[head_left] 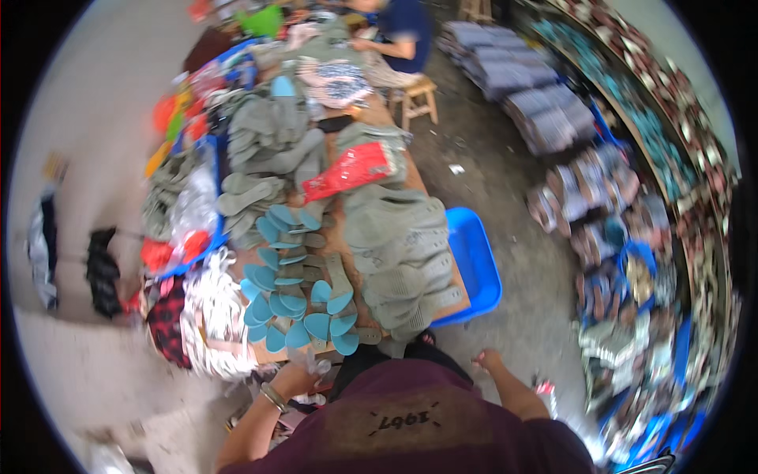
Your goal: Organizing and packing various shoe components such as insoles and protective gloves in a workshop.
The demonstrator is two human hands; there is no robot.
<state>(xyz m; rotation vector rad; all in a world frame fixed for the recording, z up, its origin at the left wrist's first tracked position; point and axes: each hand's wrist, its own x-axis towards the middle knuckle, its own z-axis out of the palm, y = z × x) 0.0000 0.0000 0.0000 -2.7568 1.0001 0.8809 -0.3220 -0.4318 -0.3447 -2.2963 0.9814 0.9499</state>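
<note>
My left hand (pixel 294 379), with a bracelet at the wrist, is at the near edge of the wooden table, its fingers closed on a crumpled piece of clear plastic (pixel 320 366). Just beyond it lie several grey shoe insoles with light blue heel pads (pixel 317 325), overlapping in rows. To their right, stacks of grey insoles (pixel 395 225) fill the table's right side. My right hand (pixel 488 361) hangs off the table, low on the right, with curled fingers; whatever may be in them is too small to make out.
A blue plastic tub (pixel 485 272) stands against the table's right side. White strips (pixel 209 324) hang at the left edge. A red plastic bag (pixel 351 170) lies on the stacks. Farther off, a person (pixel 399 39) sits by a wooden stool (pixel 418 103). Bundled insoles (pixel 549 118) line the right.
</note>
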